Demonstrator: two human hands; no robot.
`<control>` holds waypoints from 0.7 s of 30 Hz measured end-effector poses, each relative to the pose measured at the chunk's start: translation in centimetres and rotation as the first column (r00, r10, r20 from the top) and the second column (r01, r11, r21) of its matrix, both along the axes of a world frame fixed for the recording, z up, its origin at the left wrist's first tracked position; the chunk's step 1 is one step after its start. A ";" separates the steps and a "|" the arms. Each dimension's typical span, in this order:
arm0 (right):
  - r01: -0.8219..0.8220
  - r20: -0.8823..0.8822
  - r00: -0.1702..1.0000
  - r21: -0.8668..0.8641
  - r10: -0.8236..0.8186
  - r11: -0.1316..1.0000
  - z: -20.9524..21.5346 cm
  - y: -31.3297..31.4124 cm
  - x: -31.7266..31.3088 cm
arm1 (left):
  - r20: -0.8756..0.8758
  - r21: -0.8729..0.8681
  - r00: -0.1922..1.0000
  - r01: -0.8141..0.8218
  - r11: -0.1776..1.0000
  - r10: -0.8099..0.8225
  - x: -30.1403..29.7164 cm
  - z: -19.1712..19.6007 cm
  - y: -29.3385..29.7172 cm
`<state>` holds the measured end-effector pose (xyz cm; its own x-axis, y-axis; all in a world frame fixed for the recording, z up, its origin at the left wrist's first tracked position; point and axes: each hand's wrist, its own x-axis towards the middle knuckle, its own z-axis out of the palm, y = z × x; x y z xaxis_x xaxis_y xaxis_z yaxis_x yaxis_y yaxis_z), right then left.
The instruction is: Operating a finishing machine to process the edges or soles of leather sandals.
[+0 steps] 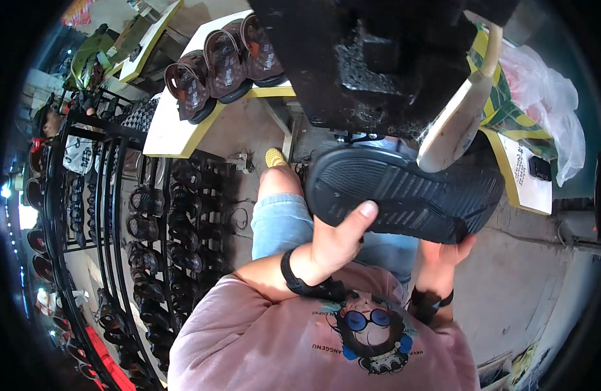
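A black shoe [404, 192] lies sole-up in front of me, just under a big black machine [378, 58]. My left hand [336, 238] grips its near left edge, thumb pressed on the ribbed sole. My right hand [443, 254] holds the shoe from below at its right end, only fingers and wrist showing. A pale curved lever [457, 117] of the machine hangs down over the shoe's right part. Both wrists wear black bands.
A white, yellow-edged table [176, 127] at upper left carries three brown sandals [225, 65]. A black metal rack [150, 228] full of dark sandals stands at left. A clear plastic bag [554, 104] lies at right. My knee in blue shorts [281, 215] is below the shoe.
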<state>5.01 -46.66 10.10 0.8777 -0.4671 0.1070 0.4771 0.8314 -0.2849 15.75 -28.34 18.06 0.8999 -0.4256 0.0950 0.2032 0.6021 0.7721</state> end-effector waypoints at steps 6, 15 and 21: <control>-0.075 -0.214 0.977 -0.326 0.003 0.942 0.9 0.6 2.7 | -0.250 -0.127 0.965 0.041 0.991 -0.072 2.6 -3.3 5.3; -0.233 -0.228 0.952 -0.110 0.204 0.966 4.3 10.0 6.7 | -0.011 -0.010 0.986 -0.166 0.986 0.165 9.6 -3.2 11.7; -0.289 -0.258 0.933 -0.118 0.252 0.950 5.7 13.2 8.7 | 0.283 0.195 0.855 -0.494 0.847 0.434 13.9 6.1 12.4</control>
<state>13.72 -33.50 15.82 0.9767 -0.2031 -0.0688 0.1434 0.8573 -0.4944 29.70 -15.96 24.17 0.9653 0.0006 0.2611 -0.2436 0.3616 0.9000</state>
